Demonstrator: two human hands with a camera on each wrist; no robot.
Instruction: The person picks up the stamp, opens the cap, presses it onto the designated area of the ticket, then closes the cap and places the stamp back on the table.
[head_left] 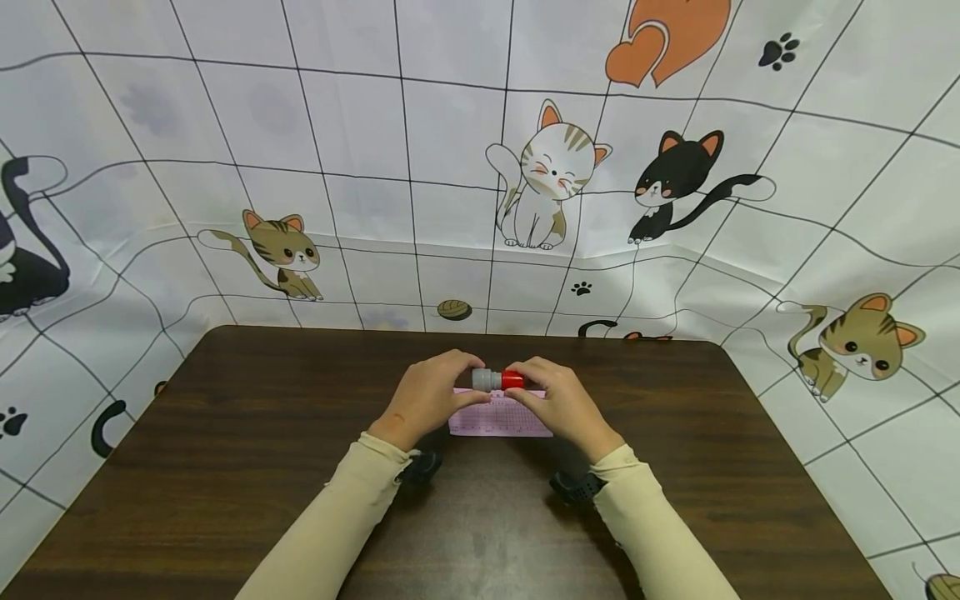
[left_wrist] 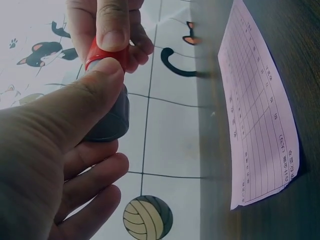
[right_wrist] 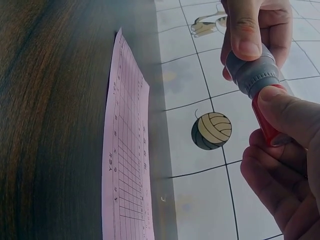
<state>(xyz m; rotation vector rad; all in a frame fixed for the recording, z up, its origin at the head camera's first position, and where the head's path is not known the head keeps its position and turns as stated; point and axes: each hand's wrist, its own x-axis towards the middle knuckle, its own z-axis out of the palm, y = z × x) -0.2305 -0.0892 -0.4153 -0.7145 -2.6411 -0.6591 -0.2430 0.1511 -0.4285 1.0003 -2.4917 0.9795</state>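
Note:
A small stamp (head_left: 485,380) with a grey body and a red cap (head_left: 513,380) is held sideways between both hands, above the table. My left hand (head_left: 429,395) pinches the grey end between thumb and fingers. On the other end, my right hand (head_left: 561,402) grips the red cap with thumb and fingertips. The right wrist view shows a ridged collar on the grey body (right_wrist: 256,71), right where it meets the cap. Below the hands lies a pink printed form (head_left: 501,422) with ruled columns, partly covered by them in the head view.
A dark brown wooden table (head_left: 262,467) carries the form, whose edge curls slightly in the left wrist view. Behind and beside the table hangs a white cloth (head_left: 360,208) with a grid and cartoon cats. Each wrist wears a dark band (head_left: 577,487).

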